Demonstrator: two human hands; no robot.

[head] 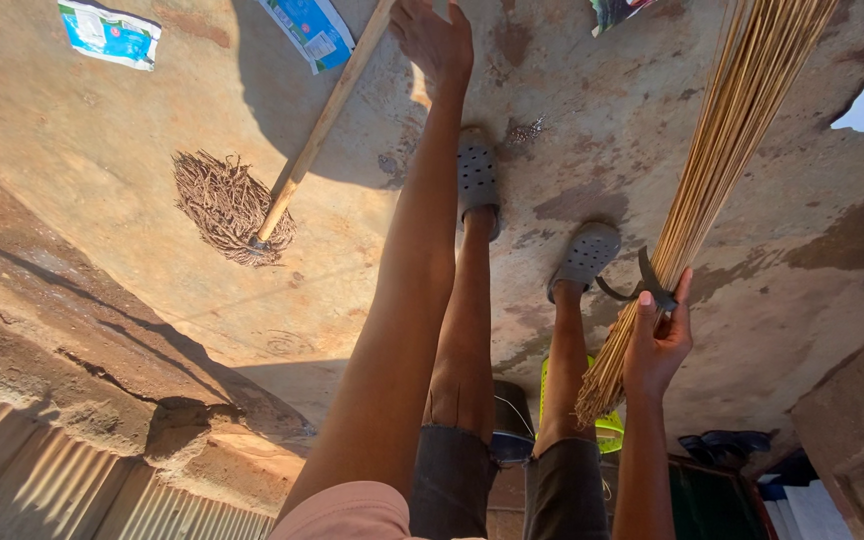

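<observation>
**Concrete yard floor, mop and broom in hand**

We record a stained concrete floor, damp in dark patches, bounded by a cracked raised kerb and corrugated sheeting. Our left hand is clamped on a wooden-handled mop, its stringy head resting on the floor near the kerb. Our right hand is closed around a bundled stick broom. Two blue packets lie at the floor's far edge.

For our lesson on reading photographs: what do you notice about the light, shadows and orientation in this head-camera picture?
Head view: the frame looks upside down, feet above the knees. Warm, low sunlight rakes the concrete floor, casting a long dark shadow beside the mop. The left hand on the mop handle and the right hand gripping the straw broom are sharp; wide-angle stretching elongates the arms.
</observation>
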